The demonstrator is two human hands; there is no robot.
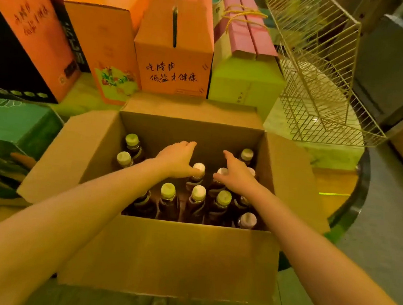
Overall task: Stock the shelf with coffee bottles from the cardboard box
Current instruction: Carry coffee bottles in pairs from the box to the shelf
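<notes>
An open cardboard box (168, 255) sits in front of me with its flaps folded out. Several dark coffee bottles with pale caps stand upright inside it. My left hand (176, 158) reaches down into the middle of the box, fingers spread, its thumb touching the cap of one bottle (199, 168). My right hand (236, 171) is beside it, fingers apart, over another bottle's cap (222, 171). Neither hand grips a bottle. The gold wire shelf (325, 85) stands empty at the back right.
Tall orange cartons (172, 58) and a green box with a pink lid (244, 82) stand right behind the cardboard box. A teal box (8, 129) lies at the left. The round table's edge (362, 182) curves away on the right.
</notes>
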